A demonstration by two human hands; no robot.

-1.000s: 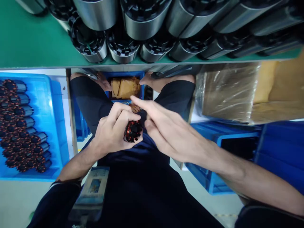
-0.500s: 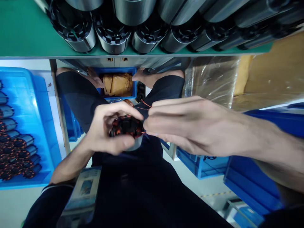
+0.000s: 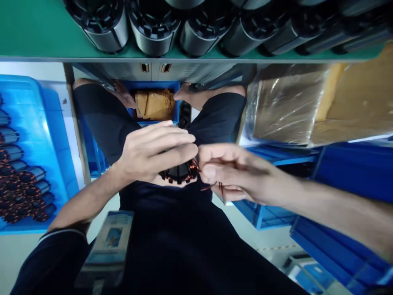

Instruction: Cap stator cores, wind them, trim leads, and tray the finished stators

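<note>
A round black motor part (image 3: 179,173) with orange-red copper windings is held above my lap, its toothed rim facing up. My left hand (image 3: 156,153) is wrapped over it from the left, its fingers covering much of the top. Against the part's right side, my right hand (image 3: 227,170) pinches thin copper wires (image 3: 211,187), whose loose ends hang out below the fingers. The two hands' fingertips nearly meet.
Rows of metal cylinders (image 3: 156,35) stand on the green shelf (image 3: 33,30) ahead. A blue tray (image 3: 46,123) of wound parts lies left. Cardboard under plastic (image 3: 288,102) and blue crates (image 3: 346,233) are at right.
My left hand has moved over the top of the part, which now shows its rim lower down. My right hand has turned, and its thumb and wire ends now show. The view has shifted slightly.
</note>
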